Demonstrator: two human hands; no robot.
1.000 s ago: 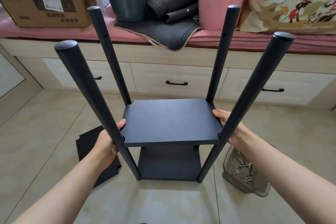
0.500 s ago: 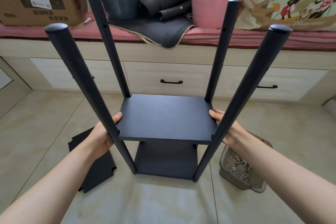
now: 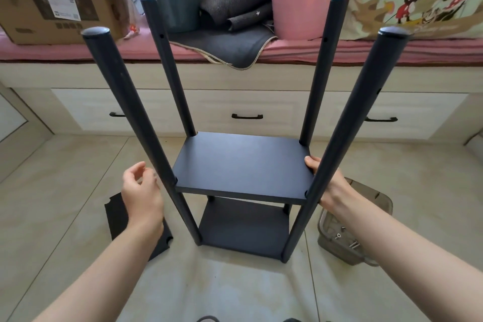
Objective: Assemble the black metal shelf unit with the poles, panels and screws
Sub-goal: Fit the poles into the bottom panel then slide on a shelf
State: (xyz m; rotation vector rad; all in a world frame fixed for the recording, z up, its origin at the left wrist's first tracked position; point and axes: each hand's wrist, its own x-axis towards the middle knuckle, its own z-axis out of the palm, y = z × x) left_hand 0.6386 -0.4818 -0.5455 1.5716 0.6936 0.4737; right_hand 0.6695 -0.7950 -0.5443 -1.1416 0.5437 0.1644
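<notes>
**Head view: second panel seated, left hand free beside the near-left pole**

Head camera looks down on the shelf unit (image 3: pixel 243 191) standing on the floor; four poles rise around two panels; the upper panel (image 3: pixel 241 165) sits level between them, the lower panel (image 3: pixel 244 227) beneath it; the right hand (image 3: pixel 326 180) grips the upper panel's edge at 3 o'clock, thumb on top, partly hidden behind the near-right pole (image 3: pixel 347 125); the left hand (image 3: pixel 142 191) holds nothing, fingers loosely curled, just beside the near-left pole (image 3: pixel 136 123) at 9 o'clock; a spare panel (image 3: pixel 117 217) lies flat on the floor directly under that hand, its long axis running roughly 11 to 5 o'clock, so the left hand is much the nearer; a clear tub (image 3: pixel 347 246) at 4 o'clock holds loose screws (image 3: pixel 352 244); fixing this panel likely needs those, nearer the right hand.
</notes>
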